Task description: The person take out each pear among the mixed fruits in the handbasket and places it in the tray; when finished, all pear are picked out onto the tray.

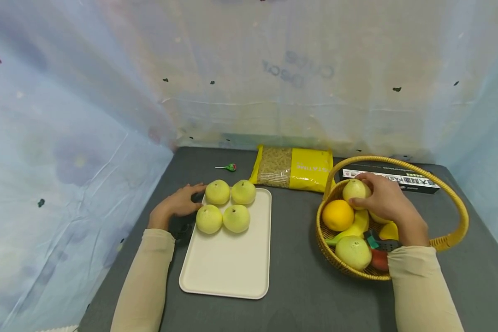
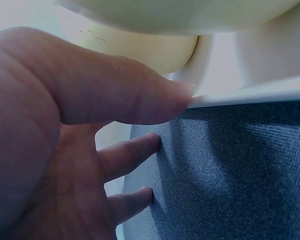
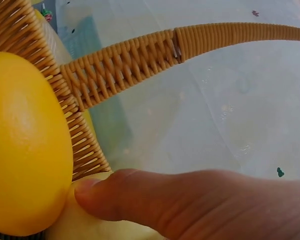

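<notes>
Inside the wicker basket (image 1: pixel 324 251), my right hand (image 1: pixel 388 198) grips a pale yellow-green round fruit (image 1: pixel 354 191), with the thumb (image 3: pixel 115 195) on its near side. An orange (image 1: pixel 338 215) lies right beside that fruit. My left hand (image 1: pixel 182 201) rests at the far left edge of a white tray (image 1: pixel 228 267), fingers spread over the grey cloth and thumb (image 2: pixel 135 90) right at the tray rim. Two rows of pale yellow-green round fruits (image 1: pixel 236 218) sit at the tray's far end, close to this hand.
Also in the basket are a banana (image 1: pixel 357 224), another pale round fruit (image 1: pixel 353 253) and a red fruit (image 1: pixel 379 259). A tall handle (image 1: pixel 460 212) arches over it. Behind lie a yellow pasta bag (image 1: pixel 311 168), a lollipop (image 1: pixel 231 167) and a black box (image 1: pixel 415 182).
</notes>
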### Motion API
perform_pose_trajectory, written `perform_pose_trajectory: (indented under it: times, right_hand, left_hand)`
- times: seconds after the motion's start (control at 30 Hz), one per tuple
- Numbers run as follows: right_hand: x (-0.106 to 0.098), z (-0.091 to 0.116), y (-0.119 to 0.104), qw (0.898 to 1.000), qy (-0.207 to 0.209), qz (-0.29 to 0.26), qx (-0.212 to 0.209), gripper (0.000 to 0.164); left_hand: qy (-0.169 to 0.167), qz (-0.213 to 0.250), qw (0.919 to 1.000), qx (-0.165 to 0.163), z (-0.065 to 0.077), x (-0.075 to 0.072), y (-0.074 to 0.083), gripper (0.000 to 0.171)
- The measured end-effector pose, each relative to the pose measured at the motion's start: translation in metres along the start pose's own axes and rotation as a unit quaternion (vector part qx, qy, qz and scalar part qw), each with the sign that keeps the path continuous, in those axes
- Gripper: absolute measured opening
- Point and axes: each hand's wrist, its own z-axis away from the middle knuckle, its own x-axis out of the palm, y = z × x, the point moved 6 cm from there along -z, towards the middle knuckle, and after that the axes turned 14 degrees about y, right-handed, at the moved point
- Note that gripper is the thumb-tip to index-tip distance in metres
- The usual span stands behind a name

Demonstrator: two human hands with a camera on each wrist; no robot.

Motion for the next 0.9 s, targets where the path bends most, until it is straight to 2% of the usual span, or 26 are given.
perform_pose_trajectory:
  times: [0.3, 0.43, 0.6, 0.73, 0.83, 0.9]
  right_hand:
    - [-0.016, 0.017, -0.008, 0.998, 0.017, -0.056, 0.030, 0.090]
    - [-0.022, 0.029, -0.019, 0.994, 0.024, -0.101, 0.023, 0.086]
    - [-0.028, 0.043, -0.035, 0.985, 0.051, -0.167, -0.016, 0.074]
    - [-0.030, 0.053, -0.050, 0.976, 0.068, -0.202, -0.047, 0.071]
    - [-0.030, 0.060, -0.062, 0.966, 0.072, -0.239, -0.061, 0.072]
    - [-0.027, 0.063, -0.071, 0.956, 0.072, -0.274, -0.073, 0.072]
  left_hand:
    - [0.002, -0.003, 0.9999, 0.009, -0.002, 0.001, 0.001, 0.071]
    - [0.002, -0.003, 1.0000, 0.008, -0.003, 0.001, -0.001, 0.072]
    - [0.004, -0.002, 1.0000, 0.007, -0.003, 0.000, -0.002, 0.071]
    - [0.005, -0.004, 1.0000, 0.007, -0.003, 0.000, -0.003, 0.071]
    - [0.003, -0.003, 1.0000, 0.005, -0.004, 0.001, -0.004, 0.071]
    - [0.002, -0.002, 1.0000, 0.004, -0.004, 0.002, -0.004, 0.071]
